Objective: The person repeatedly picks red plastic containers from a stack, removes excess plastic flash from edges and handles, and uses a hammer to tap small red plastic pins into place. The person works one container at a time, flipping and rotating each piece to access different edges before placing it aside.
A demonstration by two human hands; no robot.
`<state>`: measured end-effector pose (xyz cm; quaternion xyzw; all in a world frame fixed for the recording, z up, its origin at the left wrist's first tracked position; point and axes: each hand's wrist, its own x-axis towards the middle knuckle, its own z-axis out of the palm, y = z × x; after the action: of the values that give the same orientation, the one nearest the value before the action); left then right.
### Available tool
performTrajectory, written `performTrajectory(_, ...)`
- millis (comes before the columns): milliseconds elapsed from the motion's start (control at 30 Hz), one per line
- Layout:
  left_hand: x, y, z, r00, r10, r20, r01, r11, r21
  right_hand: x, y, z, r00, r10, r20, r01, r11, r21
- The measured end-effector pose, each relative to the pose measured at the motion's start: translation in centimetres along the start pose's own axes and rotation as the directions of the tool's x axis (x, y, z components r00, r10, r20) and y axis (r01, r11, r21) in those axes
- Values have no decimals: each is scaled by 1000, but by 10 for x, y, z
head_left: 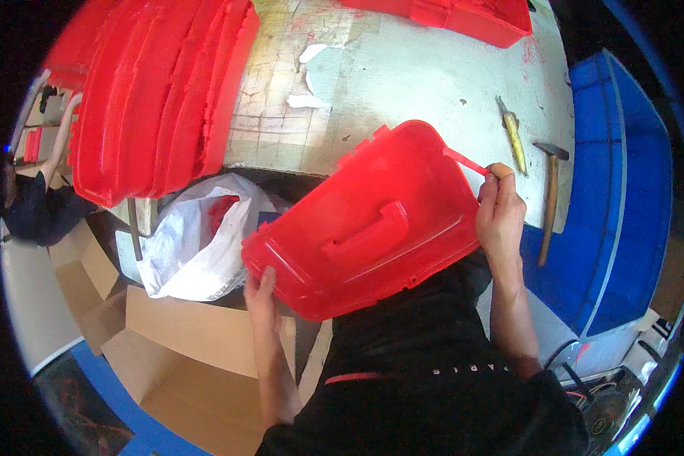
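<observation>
Red plastic fills the middle of my view: a moulded red lid [368, 228] with a raised handle on its top, held tilted against my chest just off the bench's near edge. Its long axis runs from low on my left up toward the right, rising toward the bench [418, 76]. My left hand [261, 292] grips the lower left corner, fingers curled under the rim. My right hand [500, 213] is up at the higher right end and is the nearer one to a thin red strip [466, 161] sticking off that edge; thumb and fingers are pinched shut on the strip's tip. The lid is glossy, with a notched edge along its upper side. Further right, near the bench's right edge, lie a hammer [549, 199] and a yellow-handled tool [513, 133].
</observation>
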<state>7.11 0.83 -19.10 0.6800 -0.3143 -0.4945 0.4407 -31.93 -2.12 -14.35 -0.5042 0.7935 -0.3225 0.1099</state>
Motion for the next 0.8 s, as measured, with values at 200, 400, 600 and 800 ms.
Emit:
performTrajectory(200, 13, 98, 12, 964, 243, 108, -265, 859, 438, -5, 19, -21, 990, 137, 37, -140, 979, 151)
performTrajectory(400, 10, 341, 118, 11, 550, 835, -746, -552, 374, -15, 18, -73, 992, 123, 24, -125, 966, 226)
performTrajectory(600, -6, 361, 220, 66, -143, 988, -493, -865, -92, -55, 6, -41, 837, 234, 495, -500, 695, 517)
performTrajectory(800, -15, 340, 231, 61, -300, 952, -493, -838, -233, -55, 8, -5, 763, 232, 604, -630, 481, 610)
